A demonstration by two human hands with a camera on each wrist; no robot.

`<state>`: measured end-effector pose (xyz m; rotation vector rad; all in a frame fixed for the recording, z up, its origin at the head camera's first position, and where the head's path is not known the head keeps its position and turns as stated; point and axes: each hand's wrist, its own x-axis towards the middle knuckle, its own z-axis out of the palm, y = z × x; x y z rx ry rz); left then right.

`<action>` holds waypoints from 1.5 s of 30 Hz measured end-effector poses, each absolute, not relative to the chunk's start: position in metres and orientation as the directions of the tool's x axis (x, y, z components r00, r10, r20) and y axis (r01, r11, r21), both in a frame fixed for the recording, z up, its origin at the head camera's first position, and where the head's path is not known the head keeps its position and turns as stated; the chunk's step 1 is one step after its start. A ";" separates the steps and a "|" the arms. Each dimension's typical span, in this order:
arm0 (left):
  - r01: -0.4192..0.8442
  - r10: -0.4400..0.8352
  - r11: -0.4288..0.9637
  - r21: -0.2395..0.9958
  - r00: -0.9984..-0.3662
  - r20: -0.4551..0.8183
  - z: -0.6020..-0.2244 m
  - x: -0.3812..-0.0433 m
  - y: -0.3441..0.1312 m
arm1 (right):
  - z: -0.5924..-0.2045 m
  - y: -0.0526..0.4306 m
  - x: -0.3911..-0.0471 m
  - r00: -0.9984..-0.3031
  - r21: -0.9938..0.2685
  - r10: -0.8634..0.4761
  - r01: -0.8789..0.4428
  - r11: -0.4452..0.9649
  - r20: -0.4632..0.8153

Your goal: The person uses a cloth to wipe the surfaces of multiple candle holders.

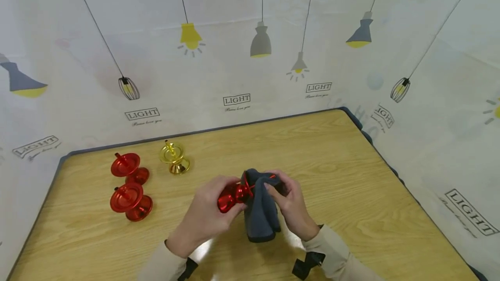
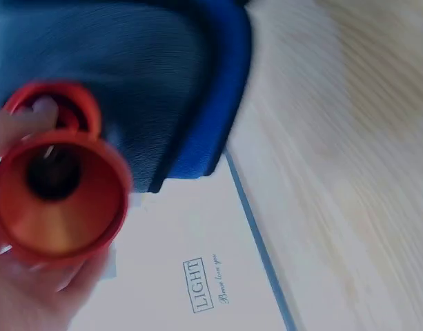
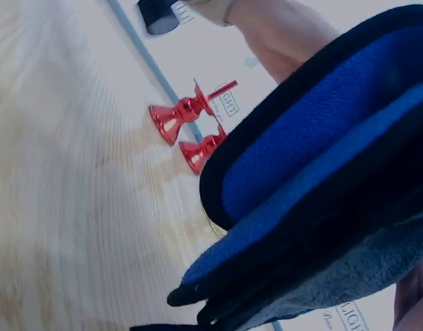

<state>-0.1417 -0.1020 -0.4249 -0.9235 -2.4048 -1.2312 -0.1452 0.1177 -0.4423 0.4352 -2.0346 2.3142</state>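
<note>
Your left hand [image 1: 205, 209] grips the red candle holder [image 1: 239, 193] firmly, and your right hand [image 1: 294, 207], just beside it, pinches the grey cloth [image 1: 261, 218] near the spike [image 1: 272, 176], so better press lightly and evenly.

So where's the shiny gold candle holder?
In the head view, the gold holder stands left of centre on the wooden table, right of two shiny red candle holders.

The red stand [image 1: 226, 202] you hold looks glossy and metallic, your cloth [image 1: 258, 218] matt and fuzzy, the tabletop [image 1: 332, 155] smooth wood grain with a soft sheen, and the far-left gold stand [image 1: 179, 168] shiny.
</note>
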 end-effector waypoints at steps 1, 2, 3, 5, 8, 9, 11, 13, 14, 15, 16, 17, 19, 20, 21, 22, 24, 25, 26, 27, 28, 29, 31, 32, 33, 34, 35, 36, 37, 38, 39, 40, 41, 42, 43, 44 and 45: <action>0.701 0.396 0.475 0.533 -0.711 0.581 -0.427 -0.140 -0.099 | -0.442 0.117 -0.146 -0.965 -0.968 -0.145 -0.193 -0.160 0.217; 0.721 0.384 0.519 0.459 -0.676 0.629 -0.428 -0.139 -0.097 | -0.442 0.117 -0.146 -0.969 -0.967 -0.135 -0.184 -0.173 0.209; 0.729 0.372 0.555 0.401 -0.649 0.664 -0.430 -0.138 -0.095 | -0.442 0.116 -0.146 -0.970 -0.967 -0.129 -0.179 -0.182 0.204; 0.729 0.359 0.592 0.343 -0.620 0.698 -0.431 -0.137 -0.093 | -0.442 0.116 -0.146 -0.970 -0.966 -0.128 -0.180 -0.187 0.205; 0.724 0.364 0.607 0.328 -0.620 0.695 -0.430 -0.135 -0.094 | -0.443 0.117 -0.147 -0.965 -0.963 -0.146 -0.186 -0.194 0.216; 0.721 0.369 0.601 0.343 -0.632 0.682 -0.430 -0.135 -0.094 | -0.443 0.117 -0.147 -0.963 -0.962 -0.156 -0.189 -0.198 0.222; 0.704 0.381 0.573 0.420 -0.682 0.624 -0.427 -0.135 -0.096 | -0.444 0.118 -0.148 -0.955 -0.958 -0.178 -0.202 -0.203 0.239; 0.648 0.397 0.505 0.570 -0.761 0.513 -0.425 -0.136 -0.099 | -0.445 0.120 -0.149 -0.944 -0.955 -0.207 -0.215 -0.207 0.257; 0.599 0.412 0.462 0.654 -0.798 0.439 -0.424 -0.137 -0.101 | -0.445 0.120 -0.150 -0.937 -0.952 -0.224 -0.224 -0.207 0.269; 0.532 0.429 0.418 0.736 -0.830 0.356 -0.423 -0.138 -0.103 | -0.446 0.121 -0.150 -0.929 -0.950 -0.240 -0.236 -0.206 0.283; 0.459 0.447 0.376 0.805 -0.851 0.277 -0.422 -0.140 -0.105 | -0.446 0.122 -0.150 -0.920 -0.947 -0.255 -0.248 -0.202 0.296; 0.384 0.468 0.336 0.860 -0.860 0.201 -0.421 -0.142 -0.108 | -0.446 0.122 -0.151 -0.914 -0.945 -0.267 -0.258 -0.199 0.306; 0.247 0.528 0.252 0.936 -0.845 0.081 -0.421 -0.147 -0.112 | -0.446 0.123 -0.151 -0.902 -0.942 -0.290 -0.272 -0.196 0.321; 0.193 0.568 0.204 0.960 -0.822 0.044 -0.422 -0.149 -0.115 | -0.446 0.124 -0.151 -0.894 -0.939 -0.301 -0.284 -0.195 0.333; 0.127 0.609 0.151 0.980 -0.793 0.009 -0.422 -0.151 -0.117 | -0.446 0.124 -0.152 -0.887 -0.936 -0.310 -0.292 -0.197 0.342; 0.060 0.650 0.097 0.993 -0.760 -0.018 -0.423 -0.153 -0.118 | -0.446 0.124 -0.152 -0.881 -0.934 -0.319 -0.297 -0.200 0.349; -0.078 0.728 -0.008 0.997 -0.684 -0.048 -0.426 -0.154 -0.121 | -0.447 0.124 -0.152 -0.873 -0.930 -0.334 -0.299 -0.212 0.356; -0.131 0.756 -0.045 0.990 -0.652 -0.052 -0.427 -0.154 -0.122 | -0.447 0.124 -0.152 -0.866 -0.927 -0.342 -0.305 -0.219 0.366; -0.176 0.779 -0.071 0.982 -0.625 -0.056 -0.428 -0.154 -0.122 | -0.447 0.124 -0.152 -0.861 -0.924 -0.345 -0.314 -0.220 0.375; -0.198 0.788 -0.082 0.977 -0.613 -0.058 -0.429 -0.153 -0.123 | -0.447 0.124 -0.152 -0.859 -0.922 -0.345 -0.317 -0.220 0.378; -0.193 0.785 -0.087 0.977 -0.617 -0.052 -0.430 -0.153 -0.122 | -0.447 0.124 -0.151 -0.861 -0.923 -0.343 -0.318 -0.217 0.377; -0.154 0.766 -0.081 0.985 -0.642 -0.037 -0.430 -0.152 -0.122 | -0.446 0.123 -0.151 -0.864 -0.924 -0.336 -0.317 -0.212 0.374; -0.026 0.675 -0.023 0.999 -0.738 -0.004 -0.430 -0.148 -0.119 | -0.446 0.121 -0.150 -0.876 -0.928 -0.317 -0.316 -0.196 0.364; 0.049 0.612 0.029 0.998 -0.791 0.021 -0.429 -0.146 -0.117 | -0.447 0.121 -0.150 -0.886 -0.933 -0.300 -0.309 -0.186 0.353; 0.140 0.543 0.095 0.986 -0.837 0.067 -0.429 -0.143 -0.115 | -0.447 0.120 -0.150 -0.898 -0.937 -0.280 -0.296 -0.182 0.339; 0.242 0.478 0.164 0.956 -0.867 0.138 -0.429 -0.140 -0.111 | -0.448 0.120 -0.151 -0.911 -0.942 -0.257 -0.282 -0.180 0.322; 0.345 0.421 0.238 0.908 -0.879 0.223 -0.429 -0.137 -0.108 | -0.448 0.119 -0.151 -0.923 -0.946 -0.232 -0.268 -0.183 0.307; 0.432 0.377 0.310 0.847 -0.873 0.308 -0.430 -0.135 -0.105 | -0.449 0.119 -0.152 -0.934 -0.949 -0.209 -0.252 -0.190 0.290; 0.508 0.347 0.373 0.777 -0.853 0.391 -0.431 -0.132 -0.101 | -0.450 0.118 -0.152 -0.943 -0.951 -0.188 -0.239 -0.197 0.276; 0.574 0.325 0.434 0.694 -0.819 0.473 -0.431 -0.131 -0.098 | -0.450 0.118 -0.153 -0.949 -0.952 -0.170 -0.228 -0.206 0.264; 0.627 0.312 0.483 0.610 -0.775 0.549 -0.432 -0.130 -0.095 | -0.451 0.118 -0.153 -0.954 -0.952 -0.158 -0.218 -0.217 0.254; 0.663 0.304 0.521 0.537 -0.732 0.609 -0.434 -0.130 -0.093 | -0.451 0.118 -0.153 -0.957 -0.952 -0.154 -0.210 -0.224 0.248; 0.679 0.297 0.554 0.482 -0.702 0.647 -0.435 -0.129 -0.091 | -0.452 0.118 -0.153 -0.957 -0.951 -0.154 -0.207 -0.230 0.245; 0.680 0.291 0.582 0.446 -0.687 0.666 -0.436 -0.129 -0.091 | -0.452 0.118 -0.153 -0.957 -0.951 -0.158 -0.205 -0.231 0.245; 0.681 0.286 0.600 0.420 -0.673 0.682 -0.436 -0.129 -0.090 | -0.452 0.118 -0.153 -0.955 -0.951 -0.165 -0.207 -0.232 0.248; 0.685 0.286 0.610 0.398 -0.660 0.695 -0.437 -0.129 -0.090 | -0.452 0.118 -0.153 -0.953 -0.951 -0.173 -0.205 -0.232 0.248; 0.685 0.290 0.611 0.397 -0.660 0.693 -0.437 -0.129 -0.091 | -0.452 0.118 -0.153 -0.951 -0.950 -0.182 -0.207 -0.232 0.252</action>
